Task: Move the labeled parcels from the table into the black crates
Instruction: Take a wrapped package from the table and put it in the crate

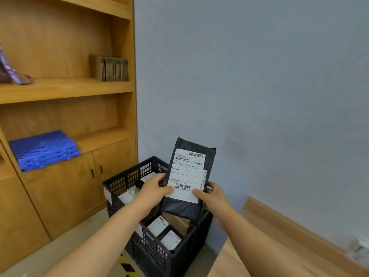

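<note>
A black plastic parcel [191, 150] with a white shipping label is held upright above two black crates. My left hand [152, 189] grips its lower left edge, thumb on the label. My right hand [212, 195] grips its lower right edge. The near black crate [179, 254] holds several labeled parcels and a brown box. The far black crate [127, 177] behind it also holds several labeled parcels, partly hidden by my left hand.
A wooden shelf unit [65, 88] with cupboard doors stands at the left, holding a blue plastic pallet [45, 149] and a row of books [110, 68]. A wooden table [265, 246] fills the lower right, with a blurred parcel [359, 251] at its far right edge. A grey wall is behind.
</note>
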`<control>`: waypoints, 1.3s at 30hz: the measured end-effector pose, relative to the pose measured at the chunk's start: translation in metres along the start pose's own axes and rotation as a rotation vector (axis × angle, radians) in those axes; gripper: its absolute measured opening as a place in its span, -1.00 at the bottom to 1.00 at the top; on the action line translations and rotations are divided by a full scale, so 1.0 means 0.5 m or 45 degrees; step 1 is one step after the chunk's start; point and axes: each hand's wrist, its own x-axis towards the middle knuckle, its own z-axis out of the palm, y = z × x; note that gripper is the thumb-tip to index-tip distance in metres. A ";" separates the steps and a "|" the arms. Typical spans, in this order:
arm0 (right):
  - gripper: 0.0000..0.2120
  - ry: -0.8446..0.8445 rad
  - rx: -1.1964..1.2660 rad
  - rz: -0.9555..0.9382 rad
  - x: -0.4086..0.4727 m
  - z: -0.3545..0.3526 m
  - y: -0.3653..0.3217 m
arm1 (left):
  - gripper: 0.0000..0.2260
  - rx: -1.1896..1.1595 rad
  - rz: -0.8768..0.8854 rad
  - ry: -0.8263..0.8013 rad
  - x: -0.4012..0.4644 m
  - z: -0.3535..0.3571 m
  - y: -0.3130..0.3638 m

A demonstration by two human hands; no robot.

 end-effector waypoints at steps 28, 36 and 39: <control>-0.63 -0.231 0.088 0.285 0.672 0.538 0.063 | -0.37 0.072 -0.177 0.179 0.557 -0.492 -0.201; -0.75 -0.134 -0.001 0.329 0.830 0.607 0.062 | -0.34 0.116 -0.207 0.084 0.747 -0.550 -0.246; -0.69 -0.043 0.016 0.376 0.888 0.625 0.074 | -0.31 0.183 -0.178 -0.030 0.826 -0.560 -0.264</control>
